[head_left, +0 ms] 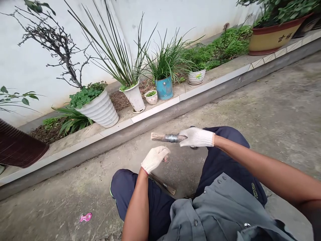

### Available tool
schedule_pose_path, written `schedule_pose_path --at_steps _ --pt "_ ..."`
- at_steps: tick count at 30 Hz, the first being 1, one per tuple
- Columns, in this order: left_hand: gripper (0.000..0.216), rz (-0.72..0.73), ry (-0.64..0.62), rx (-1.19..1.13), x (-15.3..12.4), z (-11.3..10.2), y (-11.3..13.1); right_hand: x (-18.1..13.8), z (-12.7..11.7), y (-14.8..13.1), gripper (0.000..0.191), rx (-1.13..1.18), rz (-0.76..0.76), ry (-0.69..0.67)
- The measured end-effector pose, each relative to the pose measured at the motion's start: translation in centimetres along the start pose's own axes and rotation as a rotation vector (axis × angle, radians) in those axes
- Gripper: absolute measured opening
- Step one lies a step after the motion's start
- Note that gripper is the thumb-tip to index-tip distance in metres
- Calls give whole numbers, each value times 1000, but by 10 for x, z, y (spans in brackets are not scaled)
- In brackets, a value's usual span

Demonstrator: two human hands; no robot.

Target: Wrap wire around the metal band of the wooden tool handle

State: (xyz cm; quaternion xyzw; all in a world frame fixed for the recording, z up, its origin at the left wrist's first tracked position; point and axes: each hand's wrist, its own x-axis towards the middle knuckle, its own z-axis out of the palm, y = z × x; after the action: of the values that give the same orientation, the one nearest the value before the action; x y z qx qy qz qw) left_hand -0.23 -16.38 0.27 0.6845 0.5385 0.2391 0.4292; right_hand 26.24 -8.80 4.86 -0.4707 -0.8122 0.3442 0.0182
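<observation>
So, two hands [154, 160] [197, 137], one wire-wrapped stick [168, 138]

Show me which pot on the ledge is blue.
The one with long grassy leaves, the blue pot, between the tiny speckled pot and the low white pot. No other visible pot is blue.

The one view looks from the wearer's head, forward and steeply down, past the shirt [215, 207] and over the left hand [154, 159] and right hand [197, 137], to the ledge [155, 109] and wall [180, 15] farther off; tilted, it shows the ledge climbing rightward.
</observation>
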Motion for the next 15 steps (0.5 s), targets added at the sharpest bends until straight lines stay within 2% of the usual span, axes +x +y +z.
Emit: schedule_pose_path --at_steps 3,7,10,15 --pt "35 -26 0 77 -1 1 3 12 2 -1 25 -312 56 155" --pt "33 -53 -74 210 0 3 2 17 5 -3 30 -567 170 111" --pt "35 -59 -78 251 2 3 -2 10 7 0 27 -581 137 -44" --pt "36 -41 -74 262 4 2 -6 -13 3 9 16 -478 -66 -382"
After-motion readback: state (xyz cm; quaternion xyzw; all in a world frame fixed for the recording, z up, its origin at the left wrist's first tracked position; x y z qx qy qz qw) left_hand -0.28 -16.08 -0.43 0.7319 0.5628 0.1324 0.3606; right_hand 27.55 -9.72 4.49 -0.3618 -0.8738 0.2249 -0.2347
